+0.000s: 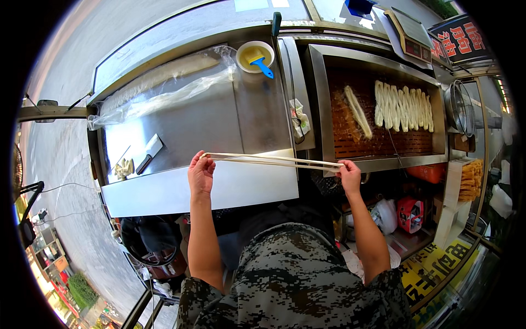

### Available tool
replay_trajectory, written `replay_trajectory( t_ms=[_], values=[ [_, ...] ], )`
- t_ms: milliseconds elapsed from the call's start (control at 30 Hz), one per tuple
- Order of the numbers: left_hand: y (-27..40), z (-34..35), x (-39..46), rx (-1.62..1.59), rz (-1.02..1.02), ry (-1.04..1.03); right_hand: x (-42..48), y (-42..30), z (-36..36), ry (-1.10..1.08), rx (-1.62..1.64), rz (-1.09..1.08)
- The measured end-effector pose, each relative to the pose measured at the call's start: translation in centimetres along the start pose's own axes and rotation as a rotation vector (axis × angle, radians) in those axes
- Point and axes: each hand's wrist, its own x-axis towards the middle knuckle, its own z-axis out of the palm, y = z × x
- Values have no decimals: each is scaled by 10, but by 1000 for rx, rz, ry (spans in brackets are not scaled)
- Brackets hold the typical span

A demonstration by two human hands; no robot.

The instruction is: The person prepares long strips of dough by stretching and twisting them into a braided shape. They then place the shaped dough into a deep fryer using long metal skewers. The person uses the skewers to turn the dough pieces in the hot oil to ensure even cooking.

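Note:
Thin pale dough strands (271,160) are stretched in a long, narrow loop between my two hands. At their left end, my left hand (201,172) pinches them above the white cutting board (246,187). My right hand (349,177) grips the other end by the front rim of the metal fryer (320,90). Inside the fryer, several pale dough hanks (404,107) lie side by side in brown oil. A single dough hank (358,112) floats apart to their left, with bubbles around it.
A cleaver (154,147) and small dough pieces (124,169) lie on the steel counter's left. Behind them is a long dough roll (172,76) under plastic film. A blue brush (263,68) rests in a bowl of oil. Right are a wire strainer (460,109) and golden fried dough (471,181).

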Motion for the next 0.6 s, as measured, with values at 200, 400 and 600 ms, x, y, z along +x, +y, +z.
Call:
replay_trajectory(
  t_ms=[200, 400, 600],
  values=[
    [-34, 10, -12, 31, -172, -103, 0, -39, 54, -149, 726, 172],
    [-8, -29, 4, 15, -56, 66, 35, -21, 28, 131, 929, 162],
    [5, -40, -5, 37, -78, 26, 24, -33, 28, -71, 749, 169]
  ],
)
